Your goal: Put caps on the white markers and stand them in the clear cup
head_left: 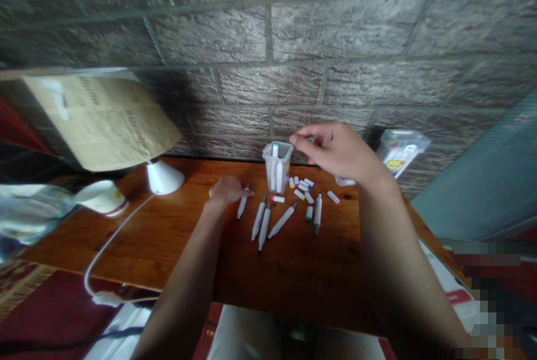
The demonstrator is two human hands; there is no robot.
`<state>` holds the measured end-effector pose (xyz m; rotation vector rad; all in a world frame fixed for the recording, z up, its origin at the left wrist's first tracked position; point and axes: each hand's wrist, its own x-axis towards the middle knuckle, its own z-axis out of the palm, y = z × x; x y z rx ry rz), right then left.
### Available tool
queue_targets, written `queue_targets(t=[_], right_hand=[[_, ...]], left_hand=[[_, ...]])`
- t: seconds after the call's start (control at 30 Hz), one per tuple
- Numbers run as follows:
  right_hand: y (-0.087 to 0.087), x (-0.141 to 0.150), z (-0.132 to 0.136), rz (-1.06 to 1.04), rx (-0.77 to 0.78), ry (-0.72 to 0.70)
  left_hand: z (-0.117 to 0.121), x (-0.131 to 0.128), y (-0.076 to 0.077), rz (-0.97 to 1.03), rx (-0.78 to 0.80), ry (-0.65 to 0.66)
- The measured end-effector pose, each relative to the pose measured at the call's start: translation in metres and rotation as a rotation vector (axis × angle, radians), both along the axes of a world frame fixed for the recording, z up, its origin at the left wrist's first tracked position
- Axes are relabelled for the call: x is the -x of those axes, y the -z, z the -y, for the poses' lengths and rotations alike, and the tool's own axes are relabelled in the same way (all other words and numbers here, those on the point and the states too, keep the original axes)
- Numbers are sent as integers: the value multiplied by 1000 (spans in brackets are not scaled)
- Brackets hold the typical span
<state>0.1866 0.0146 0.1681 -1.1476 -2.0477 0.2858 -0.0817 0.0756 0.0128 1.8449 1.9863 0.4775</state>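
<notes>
While left hand (227,189) touches marker (242,208) lying on desk (168,237), cannot tell if grip clamped; right hand (338,151) hovers beside container (269,168) rim, fingertips close, contact unclear. Step: seemingly picking up marker. Next move likely calls for secure finger closure.

Tan, tapered paper-look lampshade (107,136): dark printed lettering in two runs, slanting down the shade; the upper appears to end in "-ection", its opening letters blurred; the lower, larger run (136,129) cannot be read with certainty. Clear plastic, open-topped square container (269,172): label with yellow (287,171), wording illegible. Clear plastic case of white pens (405,146), at right: yellow label (393,166), print too small to read. Slim white-barrelled markers (258,223): faint dark marks, undecipherable.
</notes>
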Motion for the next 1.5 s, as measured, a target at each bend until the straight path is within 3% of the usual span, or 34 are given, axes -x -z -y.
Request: queue_targets(t=[0.13, 0.27, 0.4, 0.5, 0.57, 0.77, 0.87, 0.97, 1.07, 1.27, 1.5], right_hand=[[-4, -4, 5, 27, 65, -26], [-5, -15, 5, 70, 193, -24], [7, -30, -11, 60, 256, 39], [20, -35, -25, 119, 285, 100], [22, -33, -26, 169, 328, 62], [6, -8, 2, 147, 393, -257], [2, 3, 11, 215, 411, -287], [2, 9, 12, 305, 419, -280], [4, 14, 11, 362, 433, -281], [6, 25, 15, 420, 442, -341], [10, 31, 18, 432, 354, -390]], left_hand=[[2, -1, -9, 1, 179, 80], [14, -3, -26, 421, 256, 135], [28, -11, -36, 814, 258, 353], [35, -27, -32, 1061, 227, 438], [38, -39, -26, 1150, 225, 472], [36, -58, -10, 1430, 149, 338], [32, -59, -9, 1568, 172, 301], [30, -59, -11, 1723, 194, 384], [32, -61, -15, 1800, 231, 412], [37, -63, -18, 1829, 247, 282], [38, -59, -12, 1826, 162, 352]])
